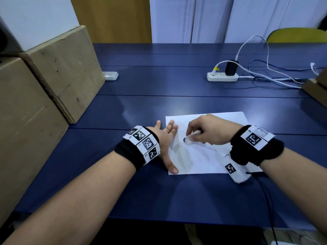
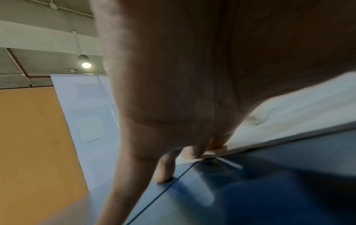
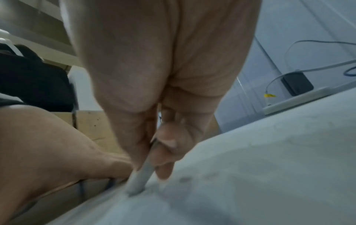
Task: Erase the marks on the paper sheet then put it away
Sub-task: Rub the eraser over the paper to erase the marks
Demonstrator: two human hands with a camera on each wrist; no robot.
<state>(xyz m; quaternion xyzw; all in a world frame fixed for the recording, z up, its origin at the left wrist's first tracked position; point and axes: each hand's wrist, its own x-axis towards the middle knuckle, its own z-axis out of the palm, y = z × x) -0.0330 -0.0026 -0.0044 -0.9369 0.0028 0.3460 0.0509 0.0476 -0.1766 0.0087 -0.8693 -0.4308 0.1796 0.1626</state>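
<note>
A white paper sheet [image 1: 208,156] with faint grey smudges lies on the blue table [image 1: 159,82]. My left hand [image 1: 167,138] lies flat with spread, straight fingers on the sheet's left edge, thumb near the front corner. In the left wrist view its fingertips [image 2: 190,152] press the sheet [image 2: 289,115] at its edge. My right hand [image 1: 203,131] pinches a white eraser [image 1: 192,137] whose dark-tipped end touches the paper at mid-sheet. In the right wrist view the thumb and fingers clamp the eraser [image 3: 140,179] against the sheet [image 3: 250,175]. The picture is blurred there.
Cardboard boxes [image 1: 44,82] stand along the left side. A white power strip [image 1: 222,76] with a black charger and loose cables lies at the back right, a second strip [image 1: 110,75] at the back left. Another box corner [image 1: 316,87] sits at the right edge.
</note>
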